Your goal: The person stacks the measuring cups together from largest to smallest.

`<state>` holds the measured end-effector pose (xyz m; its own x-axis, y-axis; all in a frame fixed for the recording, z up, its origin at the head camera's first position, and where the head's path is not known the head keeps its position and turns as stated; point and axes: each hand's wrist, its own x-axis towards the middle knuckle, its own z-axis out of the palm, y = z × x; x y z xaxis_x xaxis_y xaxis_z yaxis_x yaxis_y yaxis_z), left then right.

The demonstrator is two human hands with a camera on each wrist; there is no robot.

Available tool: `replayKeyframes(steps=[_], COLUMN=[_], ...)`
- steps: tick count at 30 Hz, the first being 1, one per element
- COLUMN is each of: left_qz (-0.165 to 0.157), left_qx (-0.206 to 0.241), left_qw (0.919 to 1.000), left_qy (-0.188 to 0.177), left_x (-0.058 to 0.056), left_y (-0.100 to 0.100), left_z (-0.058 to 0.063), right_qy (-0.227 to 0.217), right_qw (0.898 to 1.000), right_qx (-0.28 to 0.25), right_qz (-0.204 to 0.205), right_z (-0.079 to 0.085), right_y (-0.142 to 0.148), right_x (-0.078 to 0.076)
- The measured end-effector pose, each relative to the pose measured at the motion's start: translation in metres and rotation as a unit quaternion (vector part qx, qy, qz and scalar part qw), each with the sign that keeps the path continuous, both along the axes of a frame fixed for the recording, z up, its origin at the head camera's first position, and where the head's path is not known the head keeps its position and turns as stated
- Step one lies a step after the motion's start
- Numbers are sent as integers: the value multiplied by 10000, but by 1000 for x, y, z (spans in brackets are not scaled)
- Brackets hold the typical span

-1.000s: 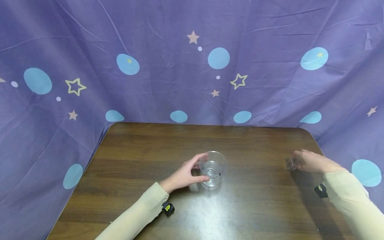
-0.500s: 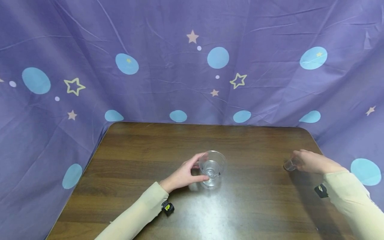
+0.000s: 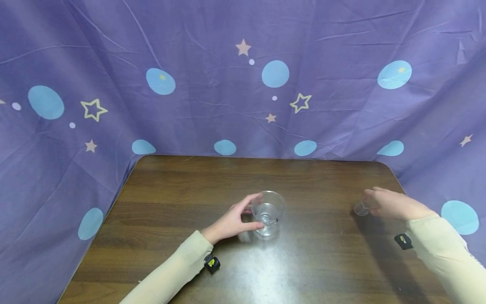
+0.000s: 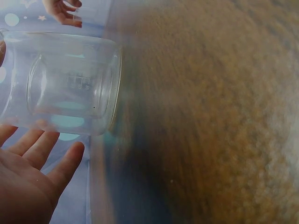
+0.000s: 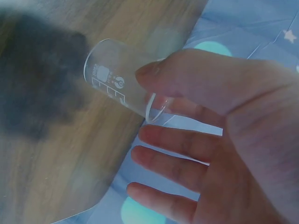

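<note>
Near the middle of the table stands a wide clear glass beaker [image 3: 282, 210], upright. A smaller glass beaker [image 4: 65, 86] with white markings sits nested inside it, as the left wrist view shows. My left hand [image 3: 237, 219] holds the wide beaker from the left, thumb in front and fingers behind. To the right, my right hand [image 3: 392, 203] pinches a small clear beaker [image 5: 110, 77] near its rim between thumb and index finger. Its base is close over the tabletop. White print shows on its side, and the other three fingers extend beside it.
The brown wood-grain table [image 3: 182, 185] has rounded far corners. A purple curtain [image 3: 205, 105] with stars and blue ovals encloses it at the back and both sides. Black wrist devices [image 3: 211, 263] hang at both sleeves.
My right hand has shifted slightly left with the small beaker. My left hand and the wide beaker have stayed in place.
</note>
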<state>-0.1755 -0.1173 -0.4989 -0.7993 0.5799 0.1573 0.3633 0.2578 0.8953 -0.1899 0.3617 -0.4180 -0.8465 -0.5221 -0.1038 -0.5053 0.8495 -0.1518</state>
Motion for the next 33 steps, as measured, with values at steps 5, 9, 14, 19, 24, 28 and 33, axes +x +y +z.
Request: replayKeyframes(steps=[5,9,14,19,24,28,33], left_qz=[-6,-10,-5,-12,-28,-21,-28], left_qx=[-3,-10,-11,42,70,20,27], left_qw=[10000,10000,10000,10000,10000,10000,10000], left_qy=[10,5,-28,-22,-22,-54,-62], left_x=[0,0,0,0,-1,-1,0], left_y=[0,0,1,2,3,3,3], left_z=[1,0,0,-1,-1,-1,0], right_qy=[11,-5,-10,86,193,265,229], right_qw=[10000,9999,9998,9996,9988,9981,9981], right_qx=[-22,46,174,164,153,225,295], right_qz=[92,121,50,224,413,505,497], right_z=[9,14,21,25,29,32,37], right_y=[-13,-23,-34,-42,-49,-55,-63], right_x=[3,5,8,10,10,10,11])
